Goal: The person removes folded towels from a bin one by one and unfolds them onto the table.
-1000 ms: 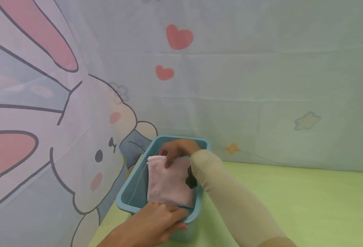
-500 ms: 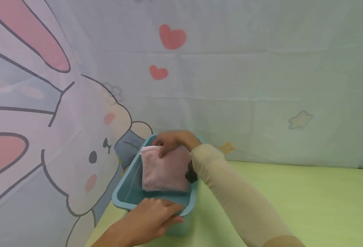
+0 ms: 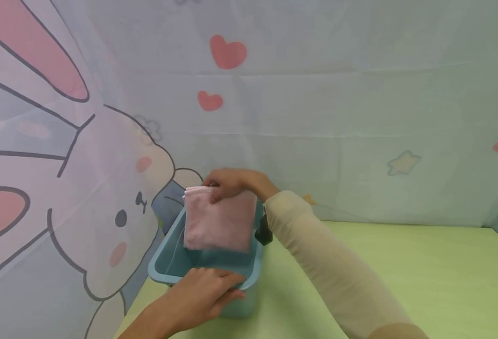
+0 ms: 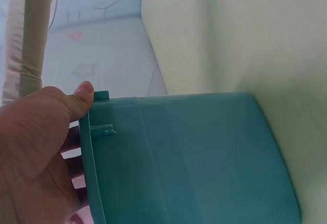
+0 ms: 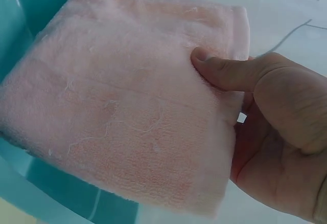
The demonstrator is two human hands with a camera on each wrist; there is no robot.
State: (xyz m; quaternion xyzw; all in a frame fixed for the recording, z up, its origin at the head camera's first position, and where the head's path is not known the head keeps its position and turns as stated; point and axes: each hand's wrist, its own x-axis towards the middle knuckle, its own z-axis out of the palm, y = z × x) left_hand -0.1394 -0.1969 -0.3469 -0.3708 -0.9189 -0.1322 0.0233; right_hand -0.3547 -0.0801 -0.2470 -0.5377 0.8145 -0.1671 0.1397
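Observation:
A folded pink towel (image 3: 221, 223) hangs in my right hand (image 3: 229, 182), above and partly inside a blue plastic bin (image 3: 202, 272). In the right wrist view the thumb lies on the front of the towel (image 5: 127, 101), while the fingers go behind its edge. My left hand (image 3: 202, 294) grips the near rim of the bin. Seen from the left wrist, the left thumb is on the outer side of the rim and the fingers pass over into the bin (image 4: 194, 152). The far part of the bin is hidden by the towel.
The bin stands on a light green surface (image 3: 384, 263) that stretches to the right. Behind and to the left hangs a cloth backdrop (image 3: 299, 103) with a rabbit, hearts and stars. A black object (image 3: 264, 231) sits at my right wrist.
My right hand has lifted the pink towel upward, from down in the bin to about its far rim. The left hand stays on the near rim; the view has shifted slightly.

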